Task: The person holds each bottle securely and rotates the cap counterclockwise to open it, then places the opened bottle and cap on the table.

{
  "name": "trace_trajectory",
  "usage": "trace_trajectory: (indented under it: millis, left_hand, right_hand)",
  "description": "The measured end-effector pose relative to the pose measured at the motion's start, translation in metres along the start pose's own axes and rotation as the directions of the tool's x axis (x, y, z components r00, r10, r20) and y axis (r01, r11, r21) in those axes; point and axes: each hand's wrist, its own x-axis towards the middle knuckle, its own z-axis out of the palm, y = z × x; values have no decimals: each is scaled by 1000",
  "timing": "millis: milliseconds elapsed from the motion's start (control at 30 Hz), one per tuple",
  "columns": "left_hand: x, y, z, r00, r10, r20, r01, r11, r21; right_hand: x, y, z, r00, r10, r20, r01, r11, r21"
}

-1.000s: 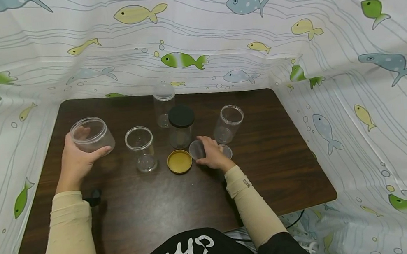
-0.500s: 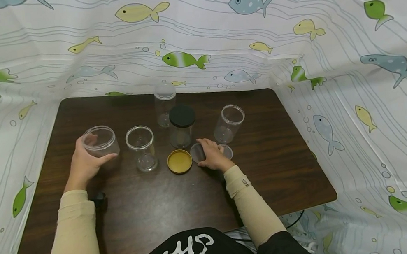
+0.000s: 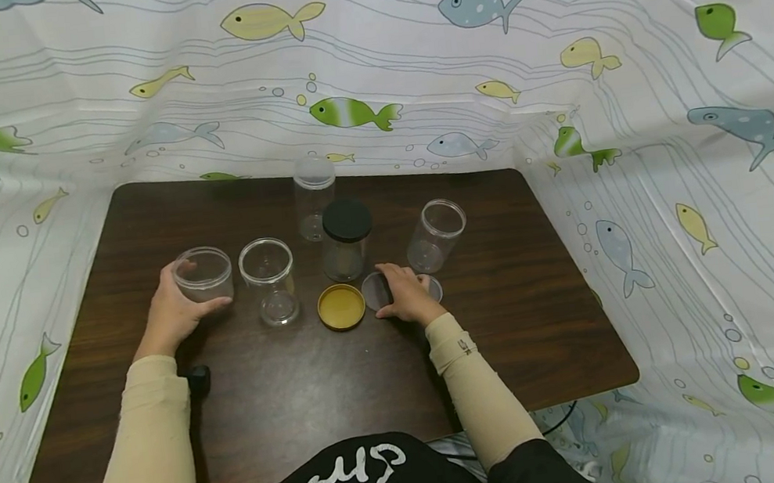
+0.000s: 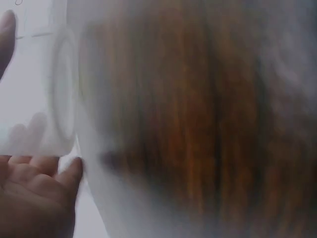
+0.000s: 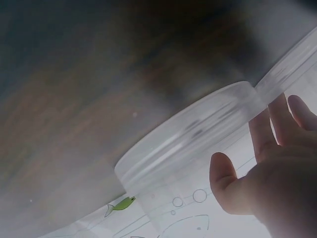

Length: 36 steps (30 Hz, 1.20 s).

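A short, wide clear jar (image 3: 203,275) without a lid is gripped from its left side by my left hand (image 3: 176,311), thumb in front. Whether its base touches the table cannot be told. The left wrist view shows the jar (image 4: 32,94) above the palm. Just right of it stands a taller open clear jar (image 3: 270,285). My right hand (image 3: 407,294) rests by two flat clear lids, one lid (image 3: 373,293) at its fingertips, the other lid (image 3: 436,289) partly behind the hand. In the right wrist view its fingers are extended and the thumb stands apart from the clear rim (image 5: 193,131).
A gold lid (image 3: 341,307) lies mid-table, in front of a clear jar with a black lid (image 3: 346,222). Farther back is a tall clear jar with a clear lid (image 3: 314,172). An open clear jar (image 3: 436,236) stands right. All are on a dark wooden table (image 3: 523,322).
My left hand has carried the wide jar right and toward me, beside the taller open jar. The right hand has hardly moved.
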Motion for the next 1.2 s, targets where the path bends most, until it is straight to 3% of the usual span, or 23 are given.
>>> trace_trajectory:
  millis: [300,1200]
  left_hand:
    - [-5,-5,6,998,-21,62,15,996,89]
    - [-4,-2,6,998,-43,47,36,990,134]
  right_hand:
    - [0,5,1,1000,-6,2,6,1000,11]
    - [0,6,-1,999,-14,29,13,999,42]
